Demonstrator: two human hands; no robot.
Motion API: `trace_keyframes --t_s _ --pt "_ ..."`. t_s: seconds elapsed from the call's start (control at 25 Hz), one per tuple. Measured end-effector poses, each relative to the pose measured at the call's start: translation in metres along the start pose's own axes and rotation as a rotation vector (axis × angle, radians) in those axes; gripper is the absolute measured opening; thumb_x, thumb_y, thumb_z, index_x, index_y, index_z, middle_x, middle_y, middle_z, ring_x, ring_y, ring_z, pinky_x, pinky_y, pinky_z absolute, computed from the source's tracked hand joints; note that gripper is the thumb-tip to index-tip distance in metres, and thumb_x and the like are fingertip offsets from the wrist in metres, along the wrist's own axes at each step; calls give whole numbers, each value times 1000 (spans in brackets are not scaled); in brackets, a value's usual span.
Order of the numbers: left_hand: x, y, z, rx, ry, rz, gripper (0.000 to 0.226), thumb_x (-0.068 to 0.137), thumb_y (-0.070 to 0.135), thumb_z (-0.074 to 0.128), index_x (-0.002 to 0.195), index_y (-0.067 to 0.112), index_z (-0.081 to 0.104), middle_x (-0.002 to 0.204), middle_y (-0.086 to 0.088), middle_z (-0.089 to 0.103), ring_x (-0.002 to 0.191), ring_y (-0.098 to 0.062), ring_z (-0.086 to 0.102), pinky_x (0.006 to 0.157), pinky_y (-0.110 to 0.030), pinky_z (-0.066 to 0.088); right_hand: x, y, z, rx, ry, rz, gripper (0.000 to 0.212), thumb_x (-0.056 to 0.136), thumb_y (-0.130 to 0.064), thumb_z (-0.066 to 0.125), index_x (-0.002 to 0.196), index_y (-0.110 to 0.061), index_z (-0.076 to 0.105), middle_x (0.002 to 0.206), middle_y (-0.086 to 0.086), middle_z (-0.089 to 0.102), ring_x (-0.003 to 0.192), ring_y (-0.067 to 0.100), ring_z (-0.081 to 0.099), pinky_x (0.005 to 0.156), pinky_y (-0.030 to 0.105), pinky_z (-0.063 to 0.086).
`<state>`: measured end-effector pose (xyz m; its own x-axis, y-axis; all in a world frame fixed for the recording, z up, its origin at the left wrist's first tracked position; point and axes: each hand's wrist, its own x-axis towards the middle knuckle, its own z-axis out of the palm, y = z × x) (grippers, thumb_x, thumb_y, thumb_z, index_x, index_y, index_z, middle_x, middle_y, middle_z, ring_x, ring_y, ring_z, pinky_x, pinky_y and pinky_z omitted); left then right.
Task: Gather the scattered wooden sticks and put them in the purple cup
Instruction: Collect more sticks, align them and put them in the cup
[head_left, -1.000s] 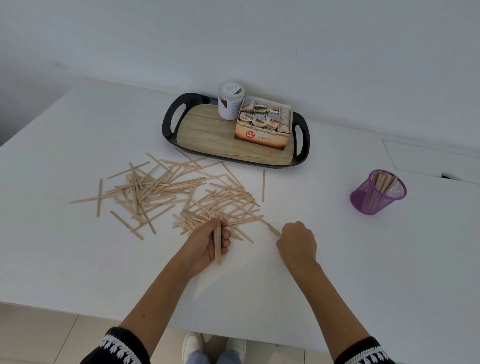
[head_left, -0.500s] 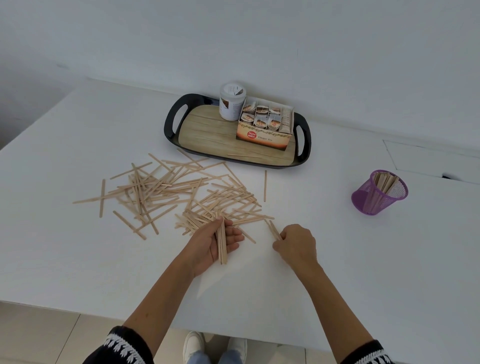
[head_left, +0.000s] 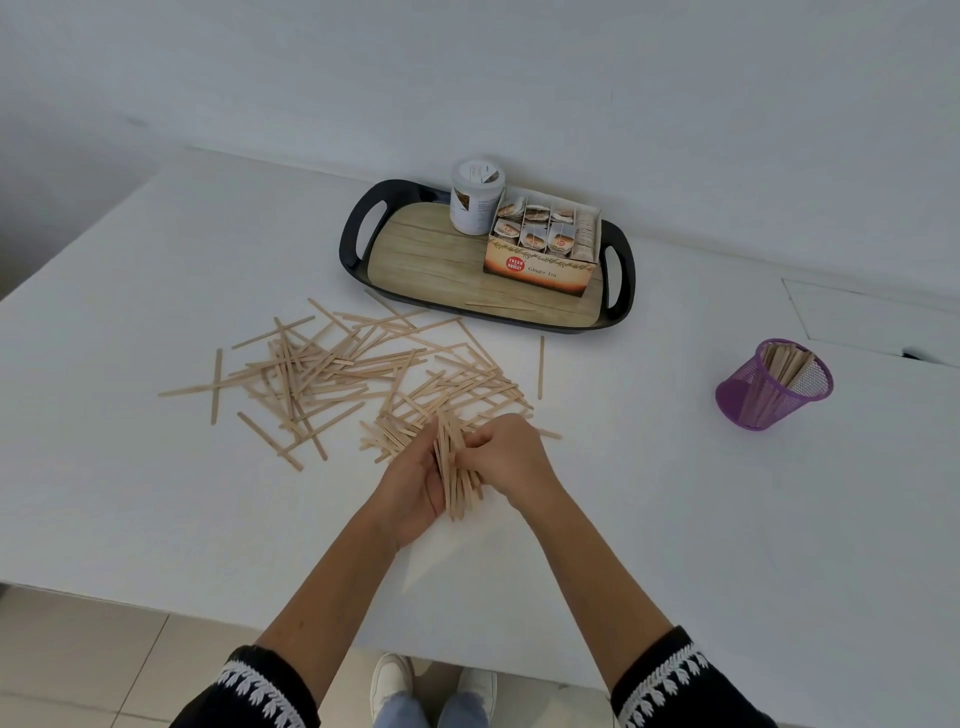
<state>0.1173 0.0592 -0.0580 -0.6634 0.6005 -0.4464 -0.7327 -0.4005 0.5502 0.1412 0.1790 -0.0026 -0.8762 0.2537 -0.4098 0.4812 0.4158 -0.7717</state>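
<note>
Our left hand (head_left: 415, 483) clasps a bundle (head_left: 456, 467) of flat wooden sticks, our right hand (head_left: 511, 457) pinching it too, beside the scattered sticks (head_left: 332, 364) on the smooth white bench (head_left: 156, 519).

black sleeves (head_left: 691, 680), white leaf embroidery, white shoes (head_left: 390, 680)

We cannot see the left hand's (head_left: 415, 480) fingertips; the bundle of sticks (head_left: 456, 470) it holds covers them, and the right hand (head_left: 506, 457) at 3 o'clock of the bundle hides its own fingertips too. How many sticks the bundle holds is beyond counting. The purple cup (head_left: 769, 389) at 2 o'clock conceals the lower ends of its sticks behind mesh. Both sleeves (head_left: 675, 686) and the shoes (head_left: 431, 691) are cut off at 6 o'clock. The jar's (head_left: 475, 197) label print is too small to read.
</note>
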Motion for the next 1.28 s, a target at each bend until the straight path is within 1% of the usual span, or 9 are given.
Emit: trace_keyframes --t_s 0.16,0.28,0.4,0.6,0.72,0.88,1.04,1.16,1.28 --pt "3 -1 -2 -23 35 -4 45 102 30 36 119 -6 57 112 -18 66 96 -25 68 83 -35 57 5 -1 -13 -102 123 -67 9 73 -7 67 73 -1 73 70 14 71 67 24 66 67 35 54" --pt "4 -4 -2 -33 81 -3 25 101 16 41 110 -1 57 98 -17 71 85 -23 71 71 -32 59 22 11 -35 -239 330 -112 19 78 -1 59 88 -4 75 92 10 73 87 19 65 83 35 53" --pt "3 -3 -2 8 90 5 17 99 9 44 106 4 58 80 -11 71 69 -17 69 60 -29 58 32 30 -40 -465 272 -157 27 88 -13 57 111 -4 68 118 10 62 109 26 57 90 32 46" --pt "2 -2 -3 30 63 10 15 97 12 47 105 5 58 76 -9 67 63 -16 65 56 -28 55 31 50 -22 -540 240 -198 40 87 -44 60 100 -7 68 109 7 48 104 28 48 83 36 47" --pt "2 -2 -3 34 55 15 16 98 12 47 107 4 57 75 -10 67 64 -16 65 56 -28 54 23 59 -17 -712 205 -274 46 86 -50 58 111 -13 64 112 7 48 106 28 44 87 36 43" --pt "2 -2 -4 47 57 17 18 98 14 46 107 3 58 75 -9 66 62 -16 63 54 -27 53 20 60 -20 -846 270 -403 35 91 -33 56 119 -12 60 133 8 45 125 29 41 94 39 42" --pt "1 -2 -3 44 55 23 20 98 16 45 107 3 58 73 -8 65 60 -15 61 53 -26 52 27 57 -22 -862 5 -574 54 97 -38 45 143 -11 35 153 5 30 143 23 23 113 43 25" --pt "0 -3 -3 33 67 29 21 99 18 44 107 4 58 73 -8 64 60 -14 60 54 -26 52 27 60 -24 -885 -12 -640 50 95 -31 49 140 -9 42 145 8 43 132 25 43 106 41 35" --pt "-1 -2 -4 20 72 39 21 99 20 44 105 5 58 75 -8 63 61 -15 60 54 -26 51 24 64 -26 -933 117 -732 39 86 -4 58 125 -3 58 121 12 64 102 30 65 83 39 54"
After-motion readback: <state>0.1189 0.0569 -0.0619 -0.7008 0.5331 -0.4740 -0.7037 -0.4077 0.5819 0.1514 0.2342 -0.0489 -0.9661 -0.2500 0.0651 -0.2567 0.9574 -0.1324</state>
